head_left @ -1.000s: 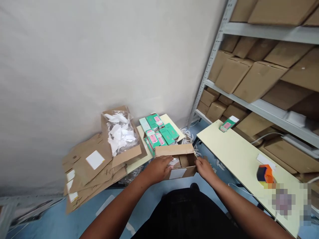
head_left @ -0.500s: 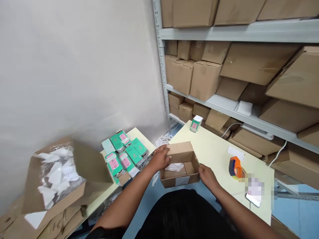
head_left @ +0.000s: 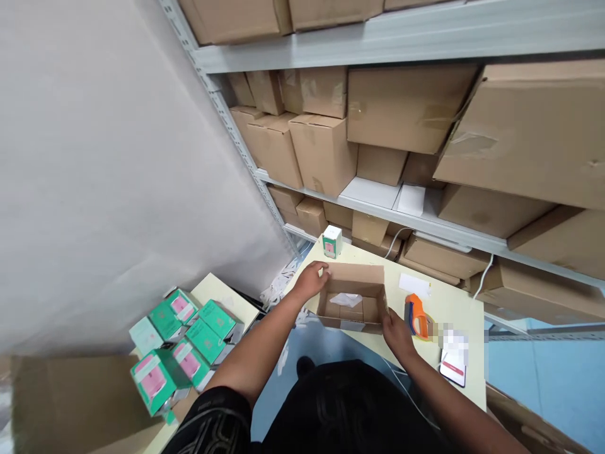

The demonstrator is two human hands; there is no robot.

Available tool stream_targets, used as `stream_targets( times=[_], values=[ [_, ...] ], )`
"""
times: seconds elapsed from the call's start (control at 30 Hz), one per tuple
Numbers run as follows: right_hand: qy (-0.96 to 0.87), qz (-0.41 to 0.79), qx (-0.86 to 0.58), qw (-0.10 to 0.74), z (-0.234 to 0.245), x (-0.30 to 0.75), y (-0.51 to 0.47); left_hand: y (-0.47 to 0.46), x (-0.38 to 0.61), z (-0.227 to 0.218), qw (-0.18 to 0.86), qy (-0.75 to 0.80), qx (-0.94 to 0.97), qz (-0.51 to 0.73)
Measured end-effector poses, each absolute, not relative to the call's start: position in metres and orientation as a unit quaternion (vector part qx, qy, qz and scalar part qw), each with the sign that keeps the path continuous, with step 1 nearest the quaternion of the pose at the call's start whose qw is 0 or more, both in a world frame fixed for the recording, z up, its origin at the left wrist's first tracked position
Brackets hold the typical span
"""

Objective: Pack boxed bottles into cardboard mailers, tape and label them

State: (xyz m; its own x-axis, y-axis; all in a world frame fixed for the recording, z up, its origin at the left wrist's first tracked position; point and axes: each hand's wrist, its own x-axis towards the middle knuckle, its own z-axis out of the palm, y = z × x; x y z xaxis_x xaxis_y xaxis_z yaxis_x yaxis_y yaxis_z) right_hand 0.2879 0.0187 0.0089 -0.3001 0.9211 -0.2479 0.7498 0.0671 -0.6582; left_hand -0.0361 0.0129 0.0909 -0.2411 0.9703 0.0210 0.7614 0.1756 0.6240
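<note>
Open cardboard box [head_left: 352, 296] sits at the near-left edge of the pale yellow worktop [head_left: 449, 302], flaps up, with a white crumpled paper [head_left: 345, 299] inside. Hands are apart, both clamped on the box: left hand [head_left: 312, 280] curls over the far-left rim, right hand [head_left: 396, 328] is on the near-right corner.

Orange tape dispenser [head_left: 416, 315] is just beside the box's right side, close to the right hand. A white paper slip [head_left: 414, 285] lies behind the dispenser. Small green-and-white box [head_left: 332, 241] stands upright at the worktop's far corner, near the left hand. Phone [head_left: 452, 366] lies near the front edge, partly blurred.

Behind is a grey shelf rack [head_left: 378, 38] packed with brown cartons [head_left: 321, 145]. To the left, well apart, is a cluster of green-pink boxes [head_left: 184, 334] on a second worktop [head_left: 212, 290].
</note>
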Motion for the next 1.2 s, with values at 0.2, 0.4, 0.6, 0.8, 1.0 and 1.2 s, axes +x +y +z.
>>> stream_targets(
  times=[0.2,0.4,0.6,0.8,1.0,1.2],
  values=[
    [-0.65,0.385,-0.637,0.153,-0.008,0.271,0.027,0.104,-0.066,0.099,0.141,0.778,0.564,0.238],
    [-0.552,0.4,-0.722,0.118,0.0,0.258,0.023,0.194,-0.084,0.079,0.165,0.794,0.575,0.106],
    [-0.466,0.36,-0.784,0.198,0.029,0.264,-0.012,0.233,-0.1,0.062,0.211,0.802,0.558,0.045],
    [-0.463,0.348,-0.756,0.304,0.052,0.248,-0.023,0.217,-0.157,0.084,0.272,0.797,0.488,0.232],
    [-0.488,0.469,-0.642,0.361,0.083,0.203,0.028,0.125,-0.158,0.123,0.458,0.647,0.41,0.451],
    [-0.528,0.491,-0.635,0.278,0.102,0.197,0.04,0.036,-0.078,0.105,0.525,0.567,0.447,0.451]
  ],
)
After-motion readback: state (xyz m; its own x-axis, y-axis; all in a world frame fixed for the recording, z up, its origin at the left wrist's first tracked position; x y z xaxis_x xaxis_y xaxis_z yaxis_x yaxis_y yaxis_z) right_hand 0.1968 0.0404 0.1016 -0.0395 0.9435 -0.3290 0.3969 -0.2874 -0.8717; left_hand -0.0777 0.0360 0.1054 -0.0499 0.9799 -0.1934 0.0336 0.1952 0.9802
